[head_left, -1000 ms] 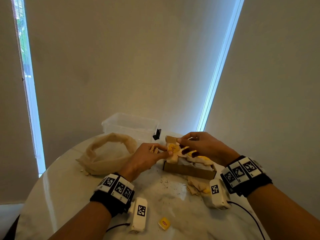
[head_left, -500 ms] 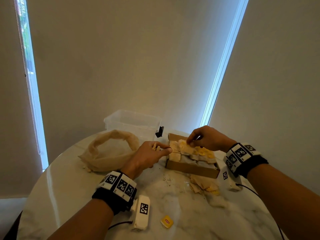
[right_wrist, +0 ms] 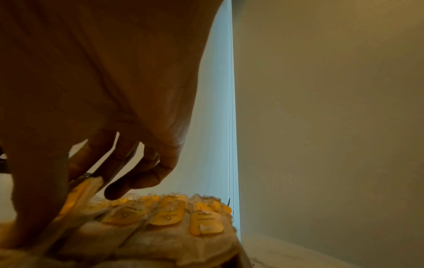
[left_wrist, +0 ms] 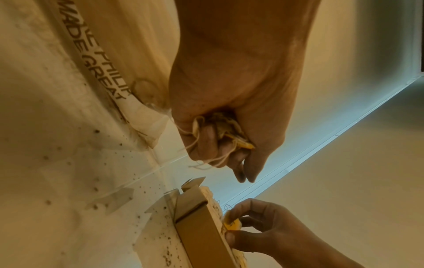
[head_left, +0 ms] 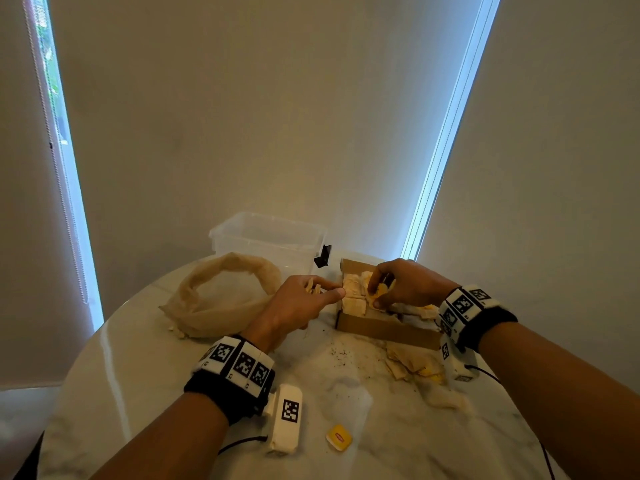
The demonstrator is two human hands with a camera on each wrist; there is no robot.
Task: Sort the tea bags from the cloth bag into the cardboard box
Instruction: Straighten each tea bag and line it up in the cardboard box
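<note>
The brown cardboard box [head_left: 384,330] stands right of centre on the round table, packed with tea bags [right_wrist: 169,215] that carry yellow tags. My right hand [head_left: 375,296] reaches into the box's left end and pinches one tea bag [left_wrist: 231,222] by thumb and fingers. My left hand [head_left: 323,289] hovers just left of the box and grips a small bundle of tea bags [left_wrist: 226,131] with trailing strings in its curled fingers. Its thumb points at the box. The beige cloth bag [head_left: 221,299] lies open and slumped to the left.
A clear plastic tub [head_left: 266,239] stands behind the cloth bag, with a small black object [head_left: 322,256] beside it. Loose tea bags [head_left: 412,367] lie in front of the box and a yellow tag [head_left: 338,437] near me. Tea crumbs dot the marble table [head_left: 145,375].
My right hand has come from the box's far edge down to its left end with a tea bag. My left hand has stayed beside the box with its bundle.
</note>
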